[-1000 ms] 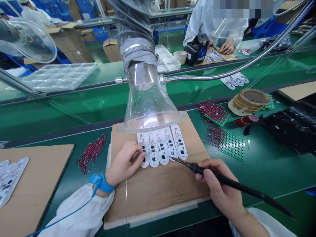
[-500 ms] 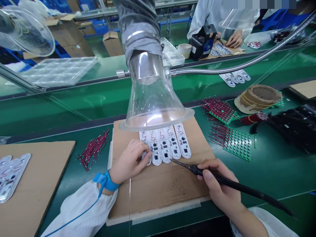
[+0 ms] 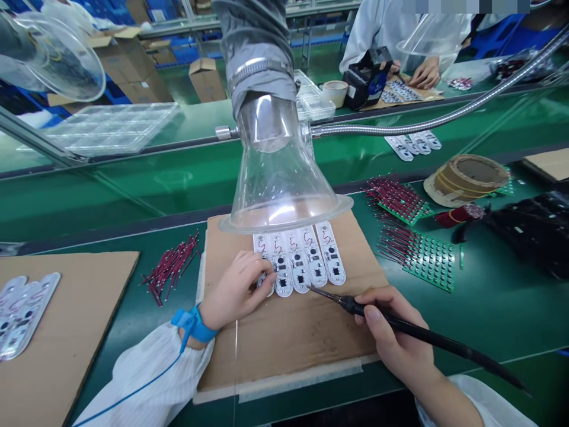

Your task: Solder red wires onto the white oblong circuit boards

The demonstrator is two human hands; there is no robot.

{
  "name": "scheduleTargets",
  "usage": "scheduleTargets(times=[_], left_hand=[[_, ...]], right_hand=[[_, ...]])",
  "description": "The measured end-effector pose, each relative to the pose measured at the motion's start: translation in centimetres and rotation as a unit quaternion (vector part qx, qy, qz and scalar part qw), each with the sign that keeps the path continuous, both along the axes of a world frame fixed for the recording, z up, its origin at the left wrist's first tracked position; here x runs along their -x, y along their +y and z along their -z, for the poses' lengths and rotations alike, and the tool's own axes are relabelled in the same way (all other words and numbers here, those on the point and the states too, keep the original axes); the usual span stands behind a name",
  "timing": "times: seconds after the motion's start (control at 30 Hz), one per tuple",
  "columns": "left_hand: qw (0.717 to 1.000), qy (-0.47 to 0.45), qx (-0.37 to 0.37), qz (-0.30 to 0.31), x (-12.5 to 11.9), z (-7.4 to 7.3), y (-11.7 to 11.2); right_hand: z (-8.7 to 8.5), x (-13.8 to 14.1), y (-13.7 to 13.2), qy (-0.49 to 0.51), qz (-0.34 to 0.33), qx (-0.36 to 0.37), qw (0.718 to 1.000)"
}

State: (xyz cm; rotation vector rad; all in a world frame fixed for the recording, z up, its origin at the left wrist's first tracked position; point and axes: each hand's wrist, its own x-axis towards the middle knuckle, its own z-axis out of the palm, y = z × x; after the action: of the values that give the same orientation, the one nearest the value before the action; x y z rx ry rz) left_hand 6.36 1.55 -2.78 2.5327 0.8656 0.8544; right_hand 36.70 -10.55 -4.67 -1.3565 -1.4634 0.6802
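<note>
Left hand (image 3: 237, 290): fingers curled, tips pressed down on the leftmost boards; whether they pinch anything thin, I cannot tell. A blue wrist strap (image 3: 194, 324) circles the wrist.
Right hand (image 3: 391, 335): pinching a black soldering iron (image 3: 413, 326) like a pen, between thumb and fingers.
Iron tip: just beside the lower edge of the middle boards, no clear contact, about where it sat in the earlier frame.
Boards: five white circuit boards (image 3: 306, 261) side by side on a cardboard sheet (image 3: 284, 350), their upper ends just under the rim of a clear fume hood (image 3: 280, 184).
Change: the whole scene sits slightly further right in view, and the hands keep their grip and pose.
Left of the sheet: a loose bundle of red leads (image 3: 171, 267).
Right of the sheet: a green perforated board (image 3: 429, 261) studded with red leads.
Far bench: a co-worker's hand (image 3: 425, 74) above more boards.
</note>
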Motion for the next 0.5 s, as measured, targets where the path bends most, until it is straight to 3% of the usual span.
scheduleTargets(times=[0.5], left_hand=[[1.0,0.007,0.013,-0.002,0.01,-0.13,-0.02]], right_hand=[[-0.42,-0.03,0.2,-0.006,-0.038,0.008,0.999]])
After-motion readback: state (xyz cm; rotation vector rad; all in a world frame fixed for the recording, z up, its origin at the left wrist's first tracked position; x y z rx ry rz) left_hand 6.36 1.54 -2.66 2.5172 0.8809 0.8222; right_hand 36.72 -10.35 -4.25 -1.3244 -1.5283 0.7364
